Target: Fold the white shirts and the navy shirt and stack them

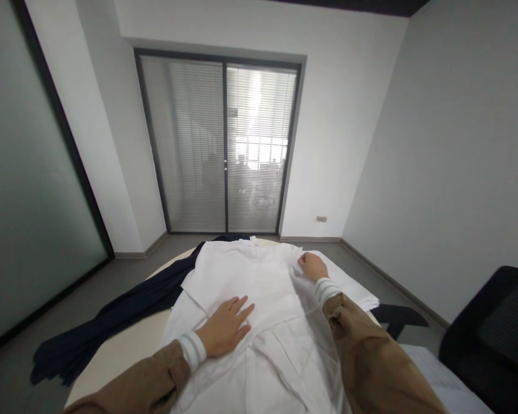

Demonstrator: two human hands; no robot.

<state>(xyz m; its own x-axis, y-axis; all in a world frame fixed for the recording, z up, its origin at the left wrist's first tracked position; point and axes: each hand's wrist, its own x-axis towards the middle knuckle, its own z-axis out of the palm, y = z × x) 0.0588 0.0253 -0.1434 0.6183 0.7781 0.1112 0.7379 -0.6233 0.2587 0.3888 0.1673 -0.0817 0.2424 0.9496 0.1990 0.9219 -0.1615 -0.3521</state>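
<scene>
A white garment (259,282) lies spread over a cream table (125,356), with creases and overlapping layers toward the near side. My left hand (225,328) rests on the middle of it, fingers spread and pressed on the fabric. Farther off and to the right, my right hand (313,266) has its fingers curled on the garment's far right part, pinching the white fabric. One white portion, perhaps a sleeve, extends beyond that hand toward the table's right edge.
Dark navy cloth (125,307) runs along the table's left side and hangs over its edge. At the right stands a black mesh chair (492,333). Some white sheets (440,379) lie at the lower right. Glass doors with blinds (220,144) are beyond the table.
</scene>
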